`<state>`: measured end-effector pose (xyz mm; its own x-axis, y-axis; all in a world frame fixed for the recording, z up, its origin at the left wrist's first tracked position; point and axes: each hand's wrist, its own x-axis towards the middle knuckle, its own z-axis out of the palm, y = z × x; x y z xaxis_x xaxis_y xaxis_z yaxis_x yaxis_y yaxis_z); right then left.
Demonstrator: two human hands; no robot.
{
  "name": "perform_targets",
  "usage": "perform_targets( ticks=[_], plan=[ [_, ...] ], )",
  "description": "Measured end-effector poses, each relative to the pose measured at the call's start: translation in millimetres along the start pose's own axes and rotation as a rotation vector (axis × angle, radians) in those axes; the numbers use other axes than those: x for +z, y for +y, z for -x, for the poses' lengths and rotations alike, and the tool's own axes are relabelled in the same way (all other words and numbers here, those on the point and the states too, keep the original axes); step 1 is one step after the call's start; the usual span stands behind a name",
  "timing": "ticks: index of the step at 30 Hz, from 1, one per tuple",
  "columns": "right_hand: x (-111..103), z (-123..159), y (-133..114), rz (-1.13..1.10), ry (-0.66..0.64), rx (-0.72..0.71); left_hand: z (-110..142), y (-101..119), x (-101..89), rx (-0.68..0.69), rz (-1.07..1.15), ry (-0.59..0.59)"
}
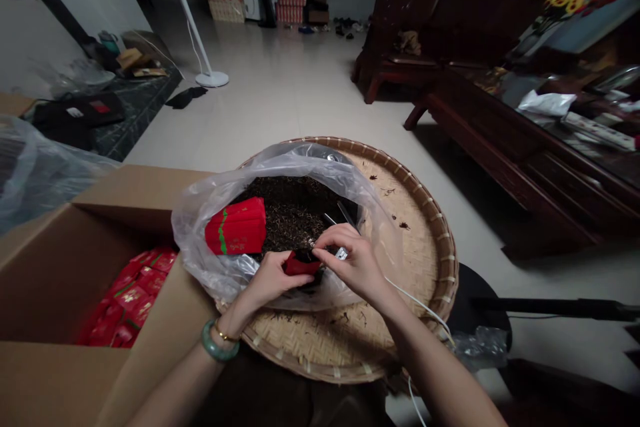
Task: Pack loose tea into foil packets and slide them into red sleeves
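My left hand point(273, 280) is closed on a small red packet point(300, 265), held open over a clear plastic bag point(210, 213) of dark loose tea leaves point(290, 210). My right hand point(350, 260) is pinched at the packet's mouth, gripping a small metal scoop point(341, 252). A stack of red packets point(236, 227) lies in the bag on the left. The bag rests on a round woven bamboo tray point(420, 227).
An open cardboard box point(60, 260) at left holds several red packets point(130, 300). Dark wooden furniture point(525, 147) stands at right, a white lamp stand point(210, 77) behind. A white cable point(420, 307) runs from my right wrist. Another plastic bag point(35, 173) sits far left.
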<state>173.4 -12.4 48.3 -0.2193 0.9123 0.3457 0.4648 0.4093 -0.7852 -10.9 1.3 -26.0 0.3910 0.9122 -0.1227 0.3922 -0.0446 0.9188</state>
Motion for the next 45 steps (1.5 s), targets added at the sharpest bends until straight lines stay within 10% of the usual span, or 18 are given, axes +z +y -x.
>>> perform_targets(
  ticks=[12,19,27,36,45],
  plan=[
    [-2.8,0.8,7.6,-0.360,0.096,0.362,1.1,-3.1,-4.0,-0.030,0.107,0.037],
    [-20.4,21.8,22.6,-0.050,-0.215,0.303,-2.8,-5.7,-25.0,-0.062,0.175,0.200],
    [11.8,-0.4,7.2,0.026,-0.115,0.029,-16.1,12.3,-11.6,0.000,0.062,-0.018],
    [12.7,-14.5,31.0,-0.064,-0.037,0.201,-24.0,10.1,-5.0,-0.090,0.262,-0.201],
    [28.2,-30.3,42.1,0.348,-0.086,0.090,-25.4,3.3,-0.1,-0.145,0.209,-0.275]
  ],
)
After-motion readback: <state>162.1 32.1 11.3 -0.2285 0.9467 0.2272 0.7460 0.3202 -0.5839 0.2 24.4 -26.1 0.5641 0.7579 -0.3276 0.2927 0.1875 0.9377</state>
